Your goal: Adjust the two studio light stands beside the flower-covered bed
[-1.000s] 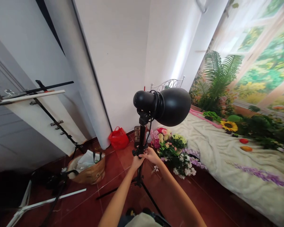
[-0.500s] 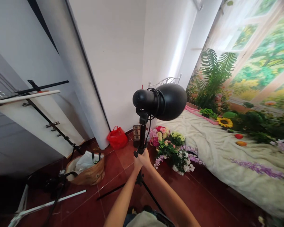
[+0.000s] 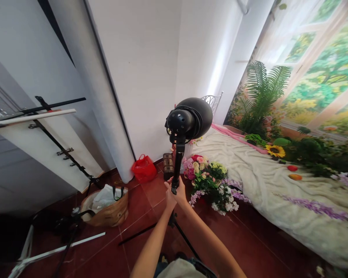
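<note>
A black studio lamp (image 3: 188, 119) with a wide round shade and a coiled cable tops a black stand (image 3: 178, 162) in front of me. My left hand (image 3: 170, 193) is wrapped round the stand's pole from the left, below the lamp. From the right, my right hand (image 3: 180, 192) grips the same pole, close against my left hand. The shade points away from me and to the right. Below my hands the stand's legs spread over the red tiled floor (image 3: 139, 208).
Artificial flowers (image 3: 203, 170) lie right of the stand beside a bed with a cream blanket (image 3: 266, 181). A red bag (image 3: 144, 168), a small chest (image 3: 168, 166) and a woven basket (image 3: 113, 212) stand on the floor. At left are a white panel (image 3: 52, 150) and a white metal bar (image 3: 66, 247).
The lamp head has turned so that its shade points more away from me, and its rear end faces me more. Both hands have shifted slightly round the pole.
</note>
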Demonstrator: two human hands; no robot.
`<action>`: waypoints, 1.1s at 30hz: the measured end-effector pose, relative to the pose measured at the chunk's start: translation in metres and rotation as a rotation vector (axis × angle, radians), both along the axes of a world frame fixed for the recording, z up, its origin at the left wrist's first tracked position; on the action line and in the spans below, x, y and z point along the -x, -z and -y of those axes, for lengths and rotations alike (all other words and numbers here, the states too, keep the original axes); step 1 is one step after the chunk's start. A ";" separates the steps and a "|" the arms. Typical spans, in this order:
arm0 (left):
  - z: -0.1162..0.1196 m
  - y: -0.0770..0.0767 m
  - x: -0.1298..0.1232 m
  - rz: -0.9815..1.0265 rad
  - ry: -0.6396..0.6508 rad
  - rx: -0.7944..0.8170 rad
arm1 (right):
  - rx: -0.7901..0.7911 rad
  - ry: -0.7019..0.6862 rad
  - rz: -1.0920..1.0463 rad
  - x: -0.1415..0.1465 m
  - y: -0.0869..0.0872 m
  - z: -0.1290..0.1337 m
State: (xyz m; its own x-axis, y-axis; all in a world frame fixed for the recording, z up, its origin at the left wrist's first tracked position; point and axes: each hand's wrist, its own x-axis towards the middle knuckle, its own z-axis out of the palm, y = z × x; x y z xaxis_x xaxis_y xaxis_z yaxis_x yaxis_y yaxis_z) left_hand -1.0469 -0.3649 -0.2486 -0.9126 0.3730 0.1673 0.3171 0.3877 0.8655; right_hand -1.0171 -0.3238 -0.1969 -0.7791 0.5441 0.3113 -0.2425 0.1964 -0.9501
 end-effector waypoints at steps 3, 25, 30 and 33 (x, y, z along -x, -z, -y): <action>-0.001 0.011 0.005 0.030 -0.027 -0.010 | -0.005 0.059 0.016 0.008 -0.006 0.000; 0.005 -0.001 -0.008 0.016 -0.058 -0.178 | -0.325 0.224 -0.205 0.021 -0.221 -0.017; 0.003 -0.018 -0.011 -0.067 -0.166 -0.132 | -0.338 0.225 -0.227 0.019 -0.233 -0.013; -0.007 -0.028 -0.011 -0.038 -0.207 -0.224 | -0.330 0.227 -0.201 0.018 -0.229 -0.011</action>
State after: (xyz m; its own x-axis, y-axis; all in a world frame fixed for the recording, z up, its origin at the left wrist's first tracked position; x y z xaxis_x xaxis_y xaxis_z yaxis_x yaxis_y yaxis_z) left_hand -1.0363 -0.3584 -0.2203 -0.9569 0.1297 0.2597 0.2849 0.2482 0.9259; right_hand -1.0349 -0.3125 0.0316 -0.5575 0.5405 0.6301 -0.3314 0.5510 -0.7659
